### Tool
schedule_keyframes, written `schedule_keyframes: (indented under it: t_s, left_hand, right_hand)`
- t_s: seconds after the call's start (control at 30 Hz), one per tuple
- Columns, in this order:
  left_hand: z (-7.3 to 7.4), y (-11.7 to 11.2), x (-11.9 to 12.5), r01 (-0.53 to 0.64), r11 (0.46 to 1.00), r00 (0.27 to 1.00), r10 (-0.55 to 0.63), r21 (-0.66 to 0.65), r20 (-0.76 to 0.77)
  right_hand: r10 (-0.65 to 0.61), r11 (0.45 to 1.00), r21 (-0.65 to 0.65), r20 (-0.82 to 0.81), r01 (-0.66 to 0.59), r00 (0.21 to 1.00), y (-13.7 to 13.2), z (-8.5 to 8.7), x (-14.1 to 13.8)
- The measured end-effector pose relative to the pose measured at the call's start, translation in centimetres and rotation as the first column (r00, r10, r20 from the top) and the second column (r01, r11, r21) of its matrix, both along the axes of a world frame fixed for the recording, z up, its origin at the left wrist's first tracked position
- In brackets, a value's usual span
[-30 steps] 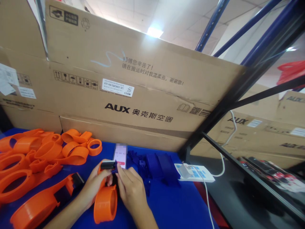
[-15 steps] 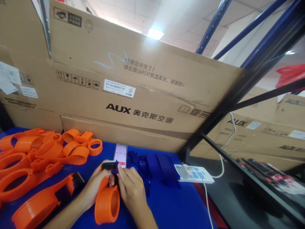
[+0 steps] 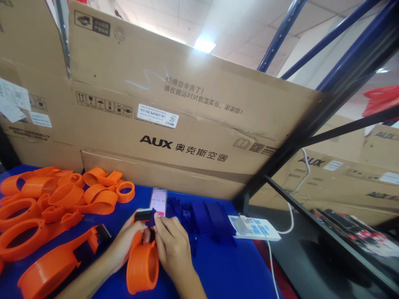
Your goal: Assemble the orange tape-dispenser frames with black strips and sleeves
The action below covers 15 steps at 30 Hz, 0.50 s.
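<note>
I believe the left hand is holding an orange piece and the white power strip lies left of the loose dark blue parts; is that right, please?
Not quite: the head view shows the white power strip lying right of the loose dark blue parts. The left hand is indeed holding an orange piece.

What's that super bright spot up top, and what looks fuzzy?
In the head view, the ceiling light glares white above the big box; head view again, the small things at lower right look blurry, the phone's top is blocky squares, but the left hand and right hand look clearer.
</note>
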<state>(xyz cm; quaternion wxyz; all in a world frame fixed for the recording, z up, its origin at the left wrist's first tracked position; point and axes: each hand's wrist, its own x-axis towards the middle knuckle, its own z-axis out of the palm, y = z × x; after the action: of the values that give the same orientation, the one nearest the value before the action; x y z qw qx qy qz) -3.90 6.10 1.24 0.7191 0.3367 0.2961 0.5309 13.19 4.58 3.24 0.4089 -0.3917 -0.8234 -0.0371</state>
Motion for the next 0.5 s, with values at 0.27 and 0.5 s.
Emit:
schedule_keyframes:
  t_s: [0.27,0.5]
  left_hand:
    - [0.38,-0.28,-0.93,0.083,0.991,0.986,-0.065,-0.108,0.155]
    - [0.9,-0.82,-0.48,0.102,0.991,0.982,-0.114,0.081,0.148]
  right_hand:
    - [0.141,0.966,-0.186,-0.196,-0.178,0.97,-0.15,0.5,-0.16]
    - [0.092,0.923,-0.283,-0.493,-0.259,0.865,-0.03,0.53,0.12]
